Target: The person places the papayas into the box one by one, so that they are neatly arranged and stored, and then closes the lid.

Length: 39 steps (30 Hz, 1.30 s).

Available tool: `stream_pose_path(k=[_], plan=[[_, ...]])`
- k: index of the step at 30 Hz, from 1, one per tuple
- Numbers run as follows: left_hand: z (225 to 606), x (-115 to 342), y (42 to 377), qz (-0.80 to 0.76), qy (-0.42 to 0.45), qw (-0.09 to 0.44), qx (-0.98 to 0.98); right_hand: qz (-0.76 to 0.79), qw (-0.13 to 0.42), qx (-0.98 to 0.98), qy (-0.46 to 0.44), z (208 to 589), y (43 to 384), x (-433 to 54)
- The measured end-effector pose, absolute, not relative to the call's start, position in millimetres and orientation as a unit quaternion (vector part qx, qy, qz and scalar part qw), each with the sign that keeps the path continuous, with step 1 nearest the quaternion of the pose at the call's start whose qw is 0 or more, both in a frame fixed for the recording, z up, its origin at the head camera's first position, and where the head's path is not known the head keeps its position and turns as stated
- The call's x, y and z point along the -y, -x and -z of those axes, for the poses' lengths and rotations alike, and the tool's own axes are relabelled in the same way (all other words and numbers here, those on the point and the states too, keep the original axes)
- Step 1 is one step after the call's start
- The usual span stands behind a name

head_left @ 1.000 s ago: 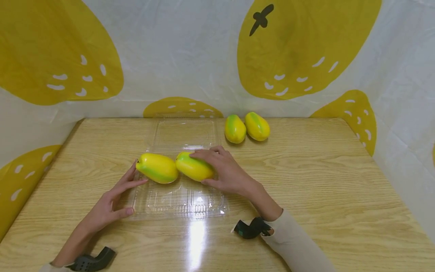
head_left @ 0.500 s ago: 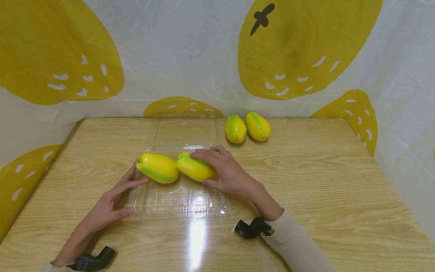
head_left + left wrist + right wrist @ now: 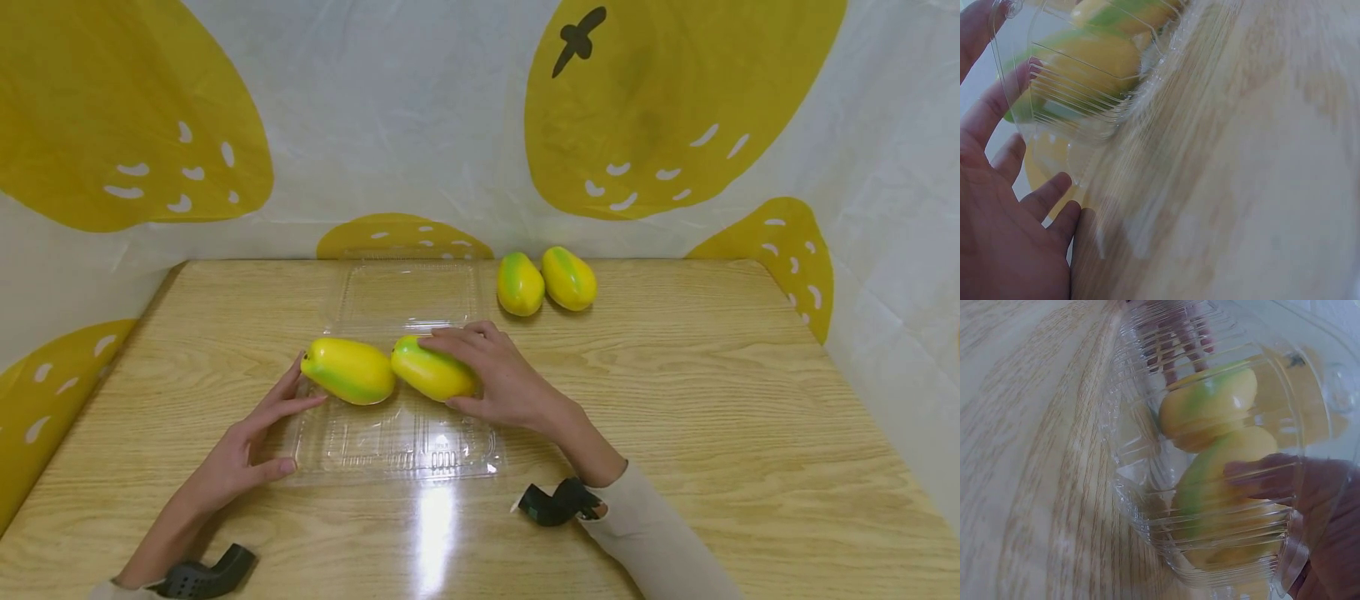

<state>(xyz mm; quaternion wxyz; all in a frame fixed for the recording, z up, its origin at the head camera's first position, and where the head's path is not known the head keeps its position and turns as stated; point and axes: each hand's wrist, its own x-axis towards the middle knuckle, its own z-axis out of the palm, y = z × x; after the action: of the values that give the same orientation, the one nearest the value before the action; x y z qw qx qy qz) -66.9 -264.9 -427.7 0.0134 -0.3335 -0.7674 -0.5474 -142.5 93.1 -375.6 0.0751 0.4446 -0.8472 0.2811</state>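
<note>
My left hand spread at clear plastic clamshell | my right hand grips yellow-green fruit | slack hold could roll it

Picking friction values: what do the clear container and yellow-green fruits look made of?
Clear container: probably thin moulded plastic, glossy; see-through, ribbed walls, bright glints.
Yellow-green fruits: smooth, shiny surface with small highlights; possibly painted plastic or foam, but real waxy skin can't be ruled out.
</note>
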Motion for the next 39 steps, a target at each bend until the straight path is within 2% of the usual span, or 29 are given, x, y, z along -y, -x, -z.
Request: stream_pose_path(k=[39], plan=[[428.0,265.1,66.5,0.540,0.333,0.019,0.773,-0.300,0.079,0.847,-0.432,365.1,140.8,-98.0]])
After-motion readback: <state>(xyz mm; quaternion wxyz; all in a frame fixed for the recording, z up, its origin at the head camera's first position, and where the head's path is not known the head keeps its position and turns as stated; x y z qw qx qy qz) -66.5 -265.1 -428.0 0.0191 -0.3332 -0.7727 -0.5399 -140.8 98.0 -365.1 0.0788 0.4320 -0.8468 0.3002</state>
